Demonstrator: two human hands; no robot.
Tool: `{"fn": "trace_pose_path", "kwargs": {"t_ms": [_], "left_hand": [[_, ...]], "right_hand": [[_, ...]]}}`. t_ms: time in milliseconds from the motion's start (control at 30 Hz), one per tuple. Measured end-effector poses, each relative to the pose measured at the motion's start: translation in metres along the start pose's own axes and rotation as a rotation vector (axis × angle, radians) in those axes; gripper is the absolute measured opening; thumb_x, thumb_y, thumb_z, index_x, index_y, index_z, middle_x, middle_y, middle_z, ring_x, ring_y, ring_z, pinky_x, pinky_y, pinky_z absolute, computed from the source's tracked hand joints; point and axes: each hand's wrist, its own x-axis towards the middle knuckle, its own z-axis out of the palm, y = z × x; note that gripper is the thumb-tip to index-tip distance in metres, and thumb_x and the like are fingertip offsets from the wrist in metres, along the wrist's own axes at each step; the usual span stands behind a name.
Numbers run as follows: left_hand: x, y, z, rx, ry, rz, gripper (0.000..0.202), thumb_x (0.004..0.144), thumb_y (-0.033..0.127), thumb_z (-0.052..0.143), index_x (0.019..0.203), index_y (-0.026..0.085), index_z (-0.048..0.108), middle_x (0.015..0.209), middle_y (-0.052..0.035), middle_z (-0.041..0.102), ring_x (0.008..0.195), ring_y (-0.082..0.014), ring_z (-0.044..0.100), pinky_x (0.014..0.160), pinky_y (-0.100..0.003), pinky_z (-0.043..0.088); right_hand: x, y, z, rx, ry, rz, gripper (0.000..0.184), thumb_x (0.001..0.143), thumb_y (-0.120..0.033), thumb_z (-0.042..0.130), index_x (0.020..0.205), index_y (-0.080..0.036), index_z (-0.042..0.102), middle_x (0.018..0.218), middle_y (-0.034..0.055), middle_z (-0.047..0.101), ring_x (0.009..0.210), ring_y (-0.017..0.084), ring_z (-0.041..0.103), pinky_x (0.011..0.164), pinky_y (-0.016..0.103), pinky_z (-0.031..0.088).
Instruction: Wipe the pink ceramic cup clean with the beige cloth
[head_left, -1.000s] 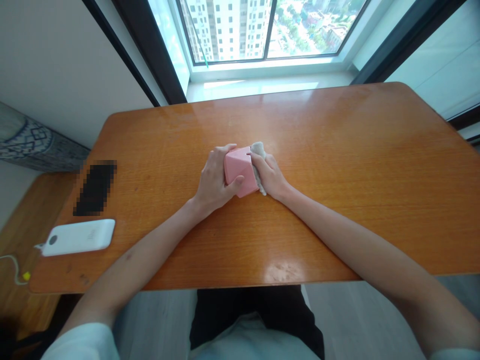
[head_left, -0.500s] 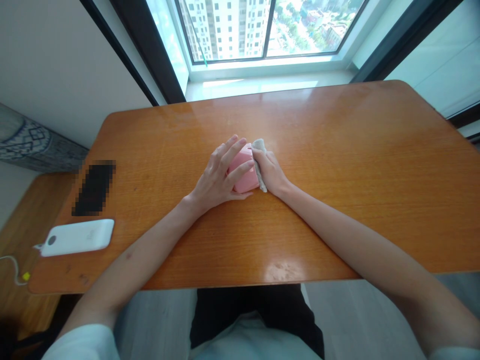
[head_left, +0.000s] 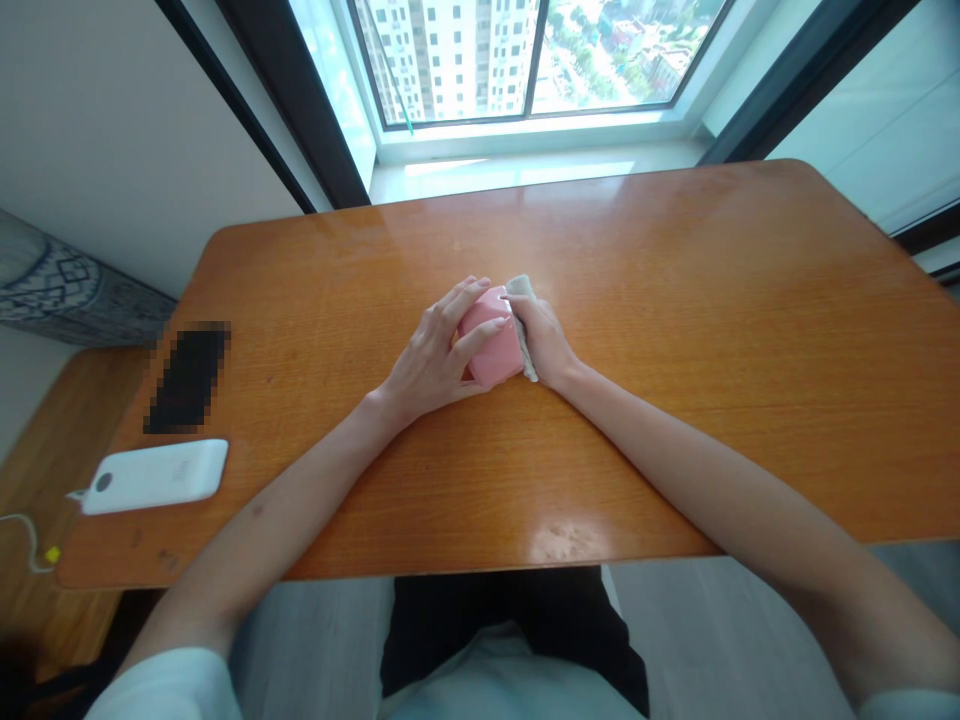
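Note:
A small pink box-like object (head_left: pixel 499 352) is at the middle of the wooden table (head_left: pixel 675 400); its exact kind does not show. Wrapped round its left side and top is my left hand (head_left: pixel 444 345), fingers curved over it. My right hand (head_left: pixel 546 340) grips a whitish cloth (head_left: pixel 520 287) and presses it against the right side of the pink object. Part of the cloth hangs out below the right fingers. The object's underside and left face are hidden by my left hand.
At the table's left end lie a white rounded device (head_left: pixel 161 476) with a cable and a pixelated dark rectangle (head_left: pixel 189 378). Behind the table is a window (head_left: pixel 532 60) with a sill. A patterned grey-blue fabric thing (head_left: pixel 75 285) stands to the left.
The pink object has turned slightly in my left hand, showing more of its front face. The left fingers have shifted a little, and the right hand with the cloth has barely moved.

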Motion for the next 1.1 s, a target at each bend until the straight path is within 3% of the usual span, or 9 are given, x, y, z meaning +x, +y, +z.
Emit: {"fn": "trace_pose_path", "kwargs": {"t_ms": [167, 267, 400, 533, 833, 1100], "left_hand": [[0.003, 0.001, -0.002, -0.039, 0.008, -0.005, 0.103, 0.092, 0.054, 0.089, 0.171, 0.051, 0.022, 0.173, -0.0125, 0.041, 0.160, -0.0368, 0.050, 0.126, -0.066, 0.054], [0.004, 0.002, -0.004, -0.048, 0.026, 0.033, 0.109, 0.088, 0.052, 0.093, 0.172, 0.045, 0.024, 0.167, -0.0153, 0.045, 0.156, -0.0377, 0.052, 0.124, -0.065, 0.055], [0.002, 0.003, -0.005, -0.094, 0.031, 0.012, 0.108, 0.086, 0.055, 0.093, 0.172, 0.038, 0.029, 0.165, -0.0175, 0.047, 0.153, -0.0392, 0.053, 0.122, -0.063, 0.056], [0.001, 0.003, -0.007, -0.118, -0.007, -0.053, 0.108, 0.081, 0.059, 0.095, 0.168, 0.040, 0.033, 0.166, -0.0148, 0.047, 0.152, -0.0398, 0.054, 0.121, -0.064, 0.056], [0.002, 0.004, -0.007, -0.188, -0.002, -0.090, 0.109, 0.077, 0.064, 0.096, 0.165, 0.042, 0.035, 0.164, -0.0140, 0.050, 0.151, -0.0409, 0.057, 0.116, -0.063, 0.059], [0.007, 0.006, -0.011, -0.269, 0.028, -0.103, 0.114, 0.071, 0.065, 0.098, 0.165, 0.034, 0.040, 0.159, -0.0162, 0.056, 0.147, -0.0400, 0.060, 0.116, -0.059, 0.059]], "right_hand": [[-0.003, -0.001, 0.002, -0.014, -0.008, -0.020, 0.055, 0.104, -0.068, 0.056, 0.069, -0.025, 0.055, 0.068, -0.0017, 0.053, 0.065, 0.015, 0.047, 0.059, 0.032, 0.038], [-0.004, 0.000, 0.003, -0.044, -0.026, -0.057, 0.054, 0.104, -0.069, 0.055, 0.074, -0.024, 0.060, 0.071, -0.0005, 0.060, 0.070, 0.017, 0.054, 0.064, 0.032, 0.044], [-0.003, 0.004, 0.003, -0.003, -0.056, -0.143, 0.043, 0.104, -0.062, 0.056, 0.101, -0.024, 0.075, 0.105, 0.0046, 0.079, 0.100, 0.023, 0.070, 0.091, 0.036, 0.056], [-0.002, 0.009, 0.002, 0.017, -0.083, -0.175, 0.041, 0.105, -0.059, 0.058, 0.116, -0.025, 0.077, 0.125, 0.0066, 0.081, 0.115, 0.026, 0.073, 0.107, 0.041, 0.056], [-0.006, 0.004, 0.003, -0.017, -0.089, -0.208, 0.042, 0.107, -0.058, 0.056, 0.121, -0.024, 0.077, 0.132, 0.0088, 0.080, 0.119, 0.027, 0.073, 0.110, 0.044, 0.056], [-0.008, 0.004, 0.003, -0.013, -0.096, -0.199, 0.045, 0.106, -0.062, 0.059, 0.125, -0.025, 0.076, 0.131, 0.0082, 0.081, 0.114, 0.027, 0.073, 0.110, 0.046, 0.058]]}}
